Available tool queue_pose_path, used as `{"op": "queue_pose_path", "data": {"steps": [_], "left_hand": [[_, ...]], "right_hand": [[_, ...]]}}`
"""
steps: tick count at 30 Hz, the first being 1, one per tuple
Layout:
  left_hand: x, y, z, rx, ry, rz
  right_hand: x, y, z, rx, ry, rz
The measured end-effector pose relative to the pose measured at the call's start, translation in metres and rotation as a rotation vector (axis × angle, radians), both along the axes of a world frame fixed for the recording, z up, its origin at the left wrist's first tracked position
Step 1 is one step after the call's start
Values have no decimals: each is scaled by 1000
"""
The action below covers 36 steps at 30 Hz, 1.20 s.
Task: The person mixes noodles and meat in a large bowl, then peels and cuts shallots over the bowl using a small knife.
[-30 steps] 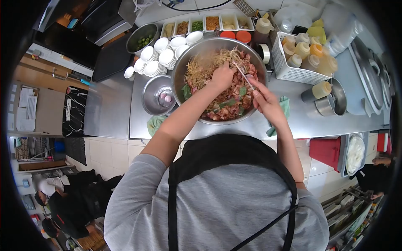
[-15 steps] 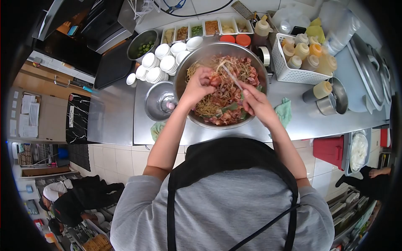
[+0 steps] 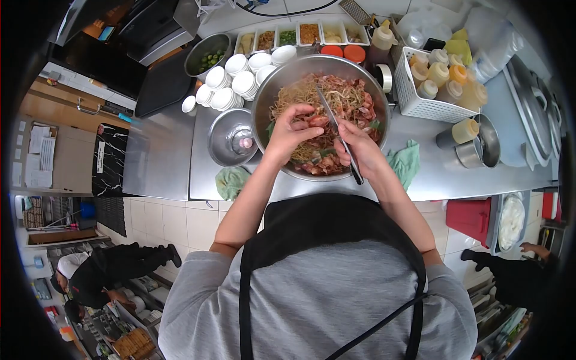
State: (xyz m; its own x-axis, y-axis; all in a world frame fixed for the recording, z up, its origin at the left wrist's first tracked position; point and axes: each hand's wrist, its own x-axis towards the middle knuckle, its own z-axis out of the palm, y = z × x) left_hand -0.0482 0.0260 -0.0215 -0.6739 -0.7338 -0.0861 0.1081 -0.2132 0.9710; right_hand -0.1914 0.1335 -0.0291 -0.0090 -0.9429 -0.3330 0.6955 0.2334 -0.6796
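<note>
A large steel bowl [image 3: 260, 126] holds noodle-like strands, pieces of reddish meat [image 3: 324, 165] and some green leaves. Over its left half is my left hand [image 3: 292, 135], with thumb and fingers curved around a reddish piece of meat near the fingertips. My right hand [image 3: 359, 147], above the right side of the bowl, grips a knife [image 3: 329, 108]; its blade points up and left over the food, and its dark handle end reaches the near rim. Left of the bowl stands a smaller steel bowl [image 3: 219, 144] with small pale pink items inside.
Stacked white cups [image 3: 243, 82], a bowl of green fruit [image 3: 193, 60] and white trays [image 3: 288, 37] stand behind. To the right are a white basket [image 3: 429, 108] of bottles, a green cloth [image 3: 405, 162] and a steel pot [image 3: 471, 155]. Other people [image 3: 102, 270] are at lower left and right.
My left hand has come out of the food and moved left. The knife in my right hand has turned, its blade now more upright and its handle showing below my hand.
</note>
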Motion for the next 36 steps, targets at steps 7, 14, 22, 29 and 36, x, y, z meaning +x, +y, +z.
{"op": "queue_pose_path", "data": {"steps": [7,14,22,29,36], "left_hand": [[-1,-1,-4,-38,-90,83],[1,3,-8,103,-17,134],[0,9,-6,22,-26,108],[4,16,3,75,87,41],[8,8,11,269,254,-24]], "right_hand": [[9,7,13,-91,676,-78],[18,4,-2,-148,790,-60],[18,-1,-1,-143,689,-106],[7,-10,4,-56,577,-125],[-7,0,22,-63,600,-154]]}}
